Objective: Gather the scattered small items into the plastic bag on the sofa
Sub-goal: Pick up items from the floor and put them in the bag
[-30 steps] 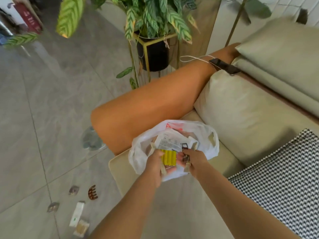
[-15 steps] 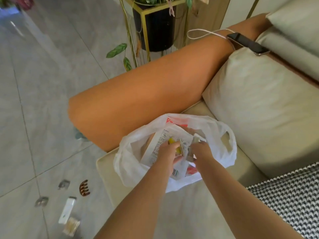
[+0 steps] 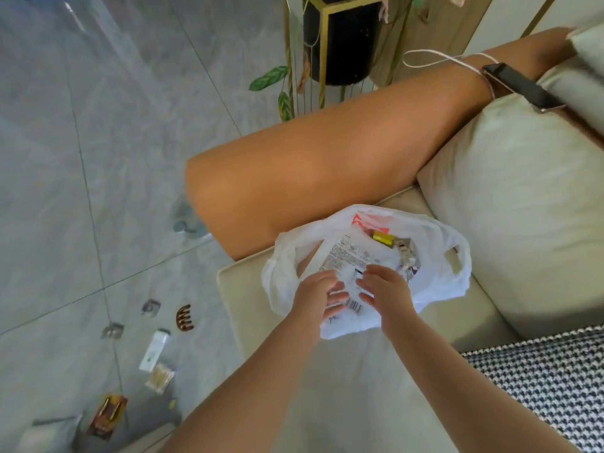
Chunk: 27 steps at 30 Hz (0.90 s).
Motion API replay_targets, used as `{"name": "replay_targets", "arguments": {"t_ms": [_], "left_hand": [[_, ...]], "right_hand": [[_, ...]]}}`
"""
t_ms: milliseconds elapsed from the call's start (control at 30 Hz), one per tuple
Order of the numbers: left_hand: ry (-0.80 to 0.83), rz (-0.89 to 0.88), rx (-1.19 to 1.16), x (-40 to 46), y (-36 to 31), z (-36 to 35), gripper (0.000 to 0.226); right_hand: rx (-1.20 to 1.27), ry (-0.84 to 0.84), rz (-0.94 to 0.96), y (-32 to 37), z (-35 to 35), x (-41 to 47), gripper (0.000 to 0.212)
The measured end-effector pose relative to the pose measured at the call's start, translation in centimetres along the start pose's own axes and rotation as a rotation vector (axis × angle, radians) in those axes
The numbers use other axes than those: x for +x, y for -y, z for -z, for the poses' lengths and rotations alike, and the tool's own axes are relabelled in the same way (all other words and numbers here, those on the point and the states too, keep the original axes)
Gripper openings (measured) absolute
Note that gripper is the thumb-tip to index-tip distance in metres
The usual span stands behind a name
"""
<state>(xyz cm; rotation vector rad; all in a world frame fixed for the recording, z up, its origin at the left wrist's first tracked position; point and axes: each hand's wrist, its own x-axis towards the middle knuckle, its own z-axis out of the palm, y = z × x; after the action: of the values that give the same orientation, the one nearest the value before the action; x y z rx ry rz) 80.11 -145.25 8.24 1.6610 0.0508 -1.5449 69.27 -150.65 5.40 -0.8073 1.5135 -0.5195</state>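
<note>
A white plastic bag (image 3: 434,243) lies open on the beige sofa seat (image 3: 457,325). Inside it I see a white printed packet (image 3: 346,256), a yellow item (image 3: 383,238) and some small clips (image 3: 405,253). My left hand (image 3: 318,297) and my right hand (image 3: 384,289) hover over the bag's near edge with fingers spread and relaxed, holding nothing. On the grey floor to the left lie a brown hair claw (image 3: 184,318), two silvery clips (image 3: 150,307), a white tube (image 3: 155,349), a clear pack of sticks (image 3: 160,377) and a brown packet (image 3: 108,416).
An orange sofa armrest (image 3: 327,168) runs behind the bag. A large beige cushion (image 3: 516,204) stands at the right, and a black-and-white houndstooth cloth (image 3: 549,387) covers the near right seat. A black device with a white cord (image 3: 519,88) rests on the armrest. A potted plant stand (image 3: 340,40) stands beyond.
Both hands have let go of the yellow item and the clips, which now lie deeper in the bag. The hands have drawn back toward me, open. The view has tilted down.
</note>
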Motion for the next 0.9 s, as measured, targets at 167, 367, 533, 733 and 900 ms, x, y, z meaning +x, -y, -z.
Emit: {"name": "replay_targets", "arguments": {"t_ms": [167, 367, 533, 733, 900], "left_hand": [[-0.041, -0.014, -0.03, -4.2, 1.4, 5.7, 0.021], [-0.141, -0.072, 0.143, -7.0, 4.3, 13.4, 0.027], [-0.283, -0.058, 0.431, -6.8, 8.9, 21.0, 0.029], [-0.302, -0.015, 0.825, -5.9, 14.9, 29.4, 0.027], [-0.263, 0.023, 0.995, -4.6, 18.8, 34.8, 0.034]], "right_hand": [[-0.097, 0.123, 0.015, -0.8, -3.2, -4.9, 0.019], [-0.603, 0.308, 0.204, -4.2, -7.5, -10.3, 0.019], [-0.879, 0.396, 0.28, -8.5, -12.0, -12.4, 0.022], [-1.162, 0.57, 0.373, -15.0, -16.9, -12.6, 0.02], [-1.336, 0.641, 0.388, -20.5, -20.5, -12.4, 0.02]]}}
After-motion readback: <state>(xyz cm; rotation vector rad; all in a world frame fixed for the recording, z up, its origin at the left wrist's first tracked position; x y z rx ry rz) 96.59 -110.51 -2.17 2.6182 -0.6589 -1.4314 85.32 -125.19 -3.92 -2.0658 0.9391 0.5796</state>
